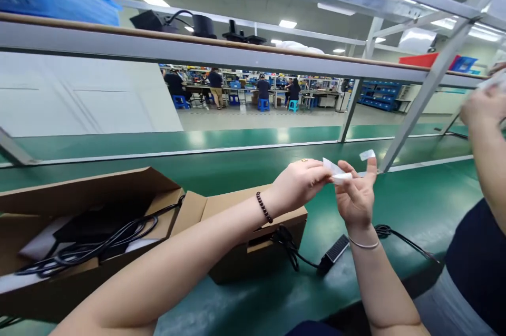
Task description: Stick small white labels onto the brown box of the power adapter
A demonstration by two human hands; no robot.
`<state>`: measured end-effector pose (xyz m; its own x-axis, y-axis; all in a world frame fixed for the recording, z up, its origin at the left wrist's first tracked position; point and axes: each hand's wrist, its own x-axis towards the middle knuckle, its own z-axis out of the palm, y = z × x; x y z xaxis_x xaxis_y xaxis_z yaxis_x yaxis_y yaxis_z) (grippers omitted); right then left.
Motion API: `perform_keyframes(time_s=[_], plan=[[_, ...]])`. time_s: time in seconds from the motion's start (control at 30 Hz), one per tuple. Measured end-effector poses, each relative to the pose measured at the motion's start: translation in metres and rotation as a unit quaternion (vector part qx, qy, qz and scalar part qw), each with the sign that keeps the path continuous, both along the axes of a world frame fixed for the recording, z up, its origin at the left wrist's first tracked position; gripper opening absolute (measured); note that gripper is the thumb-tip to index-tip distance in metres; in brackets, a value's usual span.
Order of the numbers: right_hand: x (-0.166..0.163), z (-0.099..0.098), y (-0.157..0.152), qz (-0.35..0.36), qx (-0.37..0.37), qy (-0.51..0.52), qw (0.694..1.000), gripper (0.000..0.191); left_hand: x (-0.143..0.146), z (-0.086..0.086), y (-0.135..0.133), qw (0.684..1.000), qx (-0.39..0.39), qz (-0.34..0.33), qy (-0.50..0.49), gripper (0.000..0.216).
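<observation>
My left hand (297, 184) and my right hand (356, 196) meet above the green belt (415, 209), both pinching a small white strip of paper or label backing (335, 171). A small white sticker (367, 155) sits on the raised tip of my right forefinger. A dark bead bracelet circles my left wrist, a thin band my right. Below my hands lie a black power adapter (334, 252) with its bundled cable (288, 246) and a closed brown carton (256, 241).
An open carton (90, 230) at the left holds black cables and white sheets. A co-worker's arm (488, 141) and dark apron are at the right edge. A metal shelf frame (237, 59) crosses overhead; people work at benches far behind.
</observation>
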<state>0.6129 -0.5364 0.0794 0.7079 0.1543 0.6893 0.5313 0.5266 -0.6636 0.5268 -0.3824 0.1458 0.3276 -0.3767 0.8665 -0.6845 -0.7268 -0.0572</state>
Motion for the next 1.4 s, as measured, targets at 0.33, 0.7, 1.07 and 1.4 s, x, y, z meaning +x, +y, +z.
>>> perform_keyframes(time_s=[0.33,0.7,1.07,1.4], plan=[[0.019,0.001,-0.015,0.030,0.209,0.187,0.959,0.078,0.032,0.016,-0.038,0.924,-0.276,-0.051,0.260,0.011],[0.032,-0.063,-0.002,0.113,0.201,0.382,0.895,0.037,0.092,0.036,-0.109,0.882,-0.332,-0.064,0.329,0.004],[0.035,-0.073,-0.012,0.126,0.182,0.403,0.888,0.033,0.111,0.038,-0.135,0.886,-0.321,-0.043,0.331,0.006],[0.024,-0.054,-0.019,0.168,0.149,0.416,0.881,0.012,0.086,0.052,-0.086,0.893,-0.277,-0.061,0.350,0.010]])
